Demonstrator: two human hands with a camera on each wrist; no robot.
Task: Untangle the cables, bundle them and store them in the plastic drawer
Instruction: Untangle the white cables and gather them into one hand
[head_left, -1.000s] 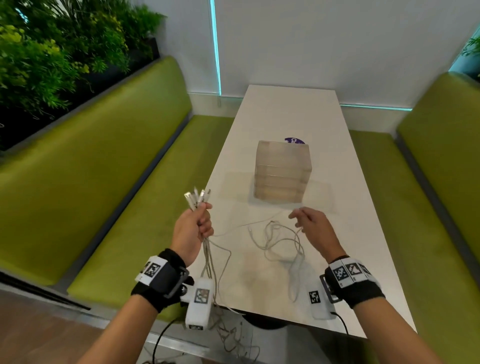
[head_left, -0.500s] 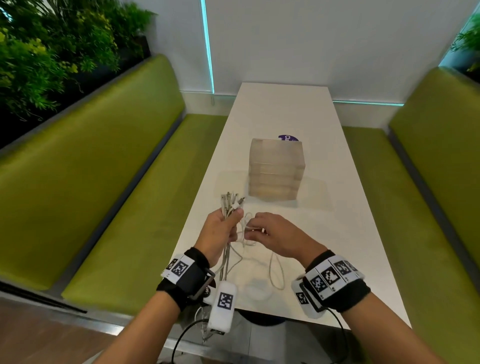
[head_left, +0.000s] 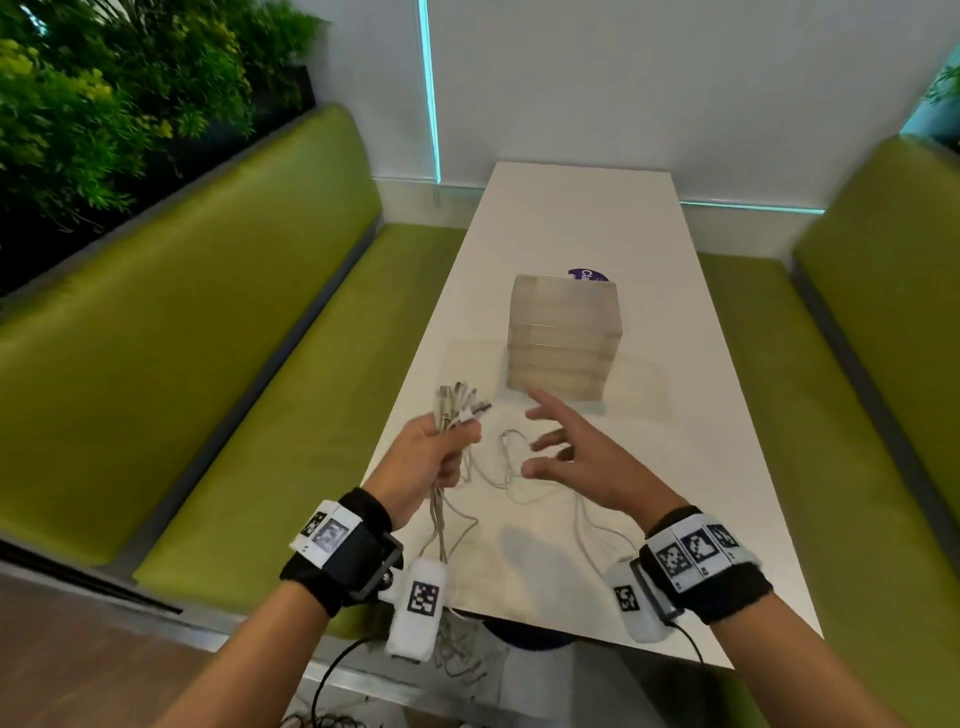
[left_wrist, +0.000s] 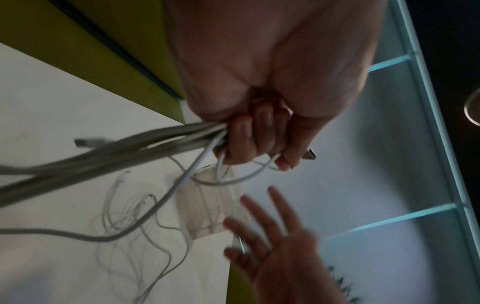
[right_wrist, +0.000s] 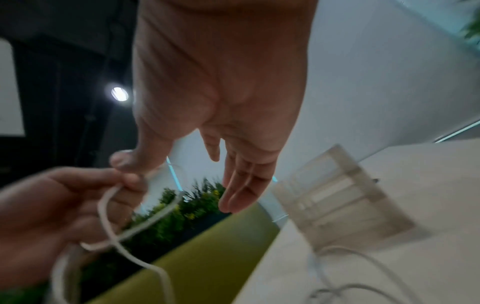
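Observation:
My left hand (head_left: 434, 457) grips a bunch of white cables (head_left: 460, 408) near their plug ends, which fan out above the fist over the table's left edge. In the left wrist view the fingers (left_wrist: 255, 142) curl round the cables (left_wrist: 145, 144). Slack loops (head_left: 506, 470) trail from the fist onto the white table (head_left: 571, 218) and hang off its near edge. My right hand (head_left: 576, 452) hovers just right of the fist, fingers spread and holding nothing (right_wrist: 241, 185). The translucent plastic drawer unit (head_left: 563, 340) stands beyond both hands, drawers closed.
Green benches (head_left: 218, 332) flank the table on both sides. A purple round sticker (head_left: 589, 274) shows behind the drawer unit. A planter with green foliage (head_left: 78, 104) sits behind the left bench. More cable (head_left: 460, 660) dangles below the table's near edge.
My right hand, which was pinching a cable against the left fist half a second ago, has let go and spread its fingers. The left hand still holds the bunch.

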